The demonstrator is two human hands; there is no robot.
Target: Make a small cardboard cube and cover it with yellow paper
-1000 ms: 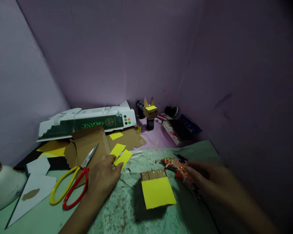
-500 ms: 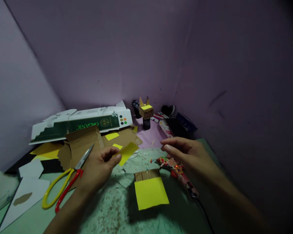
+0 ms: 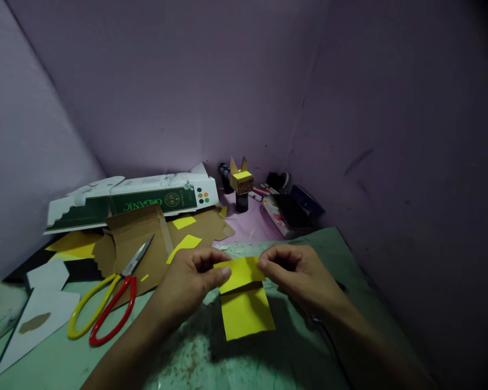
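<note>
Between my two hands a yellow paper strip (image 3: 242,272) is stretched over the far part of a small cardboard box. My left hand (image 3: 199,276) pinches the strip's left end between thumb and fingers. At its right end, my right hand (image 3: 295,271) pinches it the same way. The near part of the box is covered by a yellow paper square (image 3: 247,314). A thin dark gap shows between strip and square. My right hand and forearm hide the glue gun; only its cord (image 3: 329,338) shows.
Scissors (image 3: 120,292) with yellow and red handles lie on the left, partly on brown cardboard (image 3: 140,235). Behind are a green-and-white carton (image 3: 162,200), a cardboard head with ears (image 3: 242,183), markers and a dark-topped box (image 3: 288,214). White paper pieces (image 3: 44,314) lie far left.
My left hand has brought the yellow strip right, over the box. My right hand has moved in, closed on the strip's other end and now covers the glue gun.
</note>
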